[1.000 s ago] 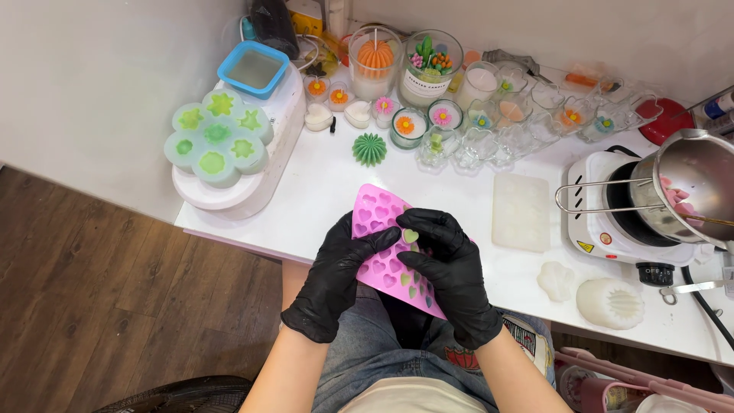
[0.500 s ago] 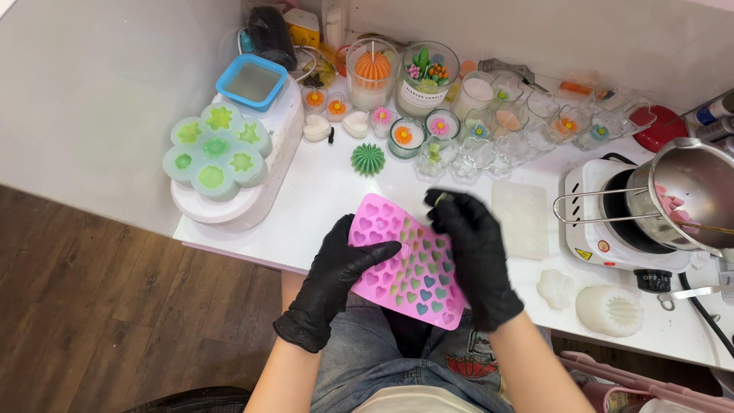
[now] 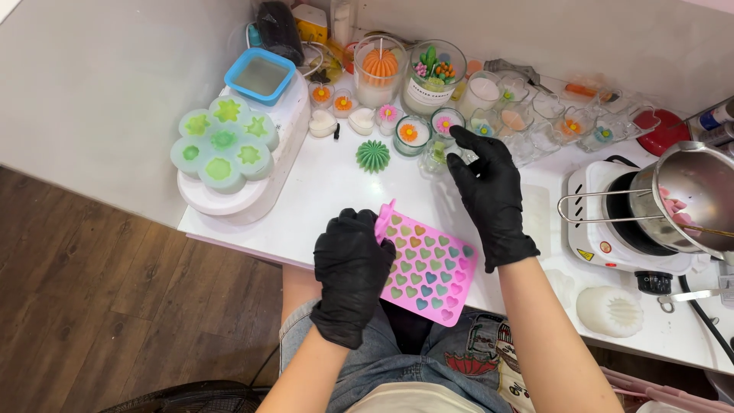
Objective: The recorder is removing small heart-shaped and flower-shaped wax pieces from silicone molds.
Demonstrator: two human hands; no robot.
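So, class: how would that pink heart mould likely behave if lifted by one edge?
The pink heart mould looks thin and rubbery, so probably floppy. Its filled cavities might spill or pop out if it sagged. The left hand holding one edge alone suggests it is light.

Inspector A: Heart mould [image 3: 425, 264], pink silicone, matt. Both gloves, left hand [image 3: 352, 268] and right hand [image 3: 489, 191], black, smooth rubbery sheen.

Inspector B: Noted. Pot [image 3: 688, 195] polished metal; table [image 3: 336, 191] glossy white.

Green cactus candle [image 3: 372, 155] near flower mould [image 3: 222, 144]
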